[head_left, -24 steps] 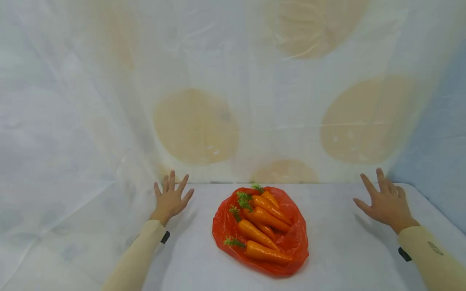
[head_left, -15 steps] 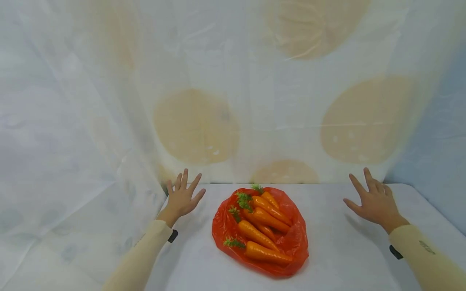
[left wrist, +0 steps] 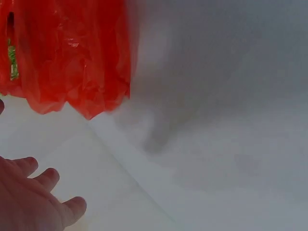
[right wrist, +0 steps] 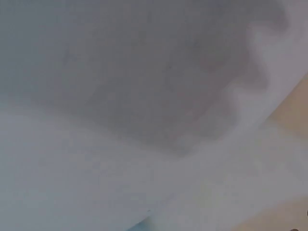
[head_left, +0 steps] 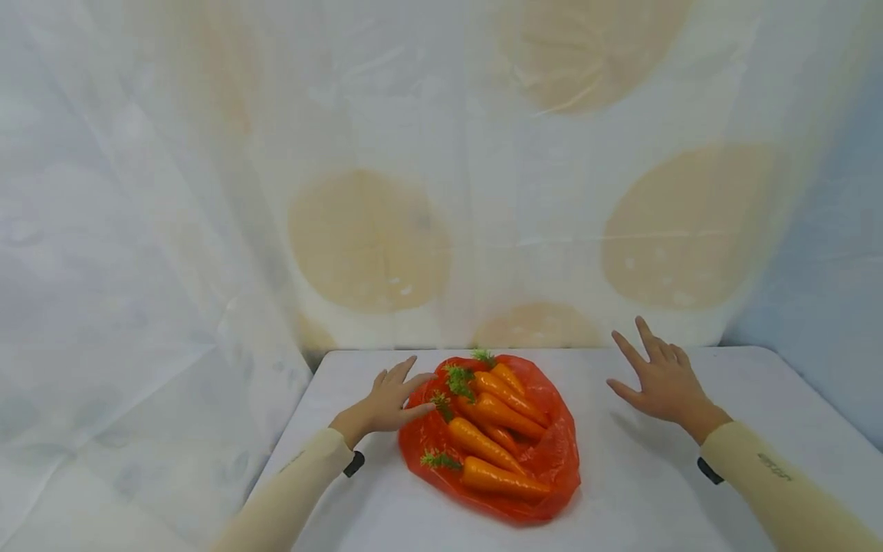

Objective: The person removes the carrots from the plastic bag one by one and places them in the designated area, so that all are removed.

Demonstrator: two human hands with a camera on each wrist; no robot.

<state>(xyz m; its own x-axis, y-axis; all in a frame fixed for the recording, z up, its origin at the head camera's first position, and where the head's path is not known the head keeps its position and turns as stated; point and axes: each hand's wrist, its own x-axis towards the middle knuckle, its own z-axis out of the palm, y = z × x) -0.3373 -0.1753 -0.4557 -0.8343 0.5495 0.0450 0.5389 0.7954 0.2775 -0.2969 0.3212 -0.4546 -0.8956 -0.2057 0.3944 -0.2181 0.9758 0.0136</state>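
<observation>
Several orange carrots (head_left: 507, 415) with green leafy tops lie on a spread red plastic bag (head_left: 562, 460) in the head view. My left hand (head_left: 386, 400) is at the bag's left side, its thumb and forefinger reaching over the rim near the green tops. In the left wrist view the bag's crumpled edge (left wrist: 91, 91) hangs close to the fingers of my left hand (left wrist: 33, 197), which are apart. To the right of the bag, my right hand (head_left: 665, 383) hovers above the table with fingers spread, holding nothing. The right wrist view has mostly its shadow.
A white table (head_left: 614, 483) carries the bag. Behind it hangs a pale curtain (head_left: 510, 192) with tan round patches, and the left side is closed off by white sheeting (head_left: 124, 307). A bluish sheet (head_left: 828, 284) stands at the right.
My left hand has moved right from the table's left side to the bag's rim, turning toward it. My right hand has come left toward the bag. The carrots and bag have stayed put.
</observation>
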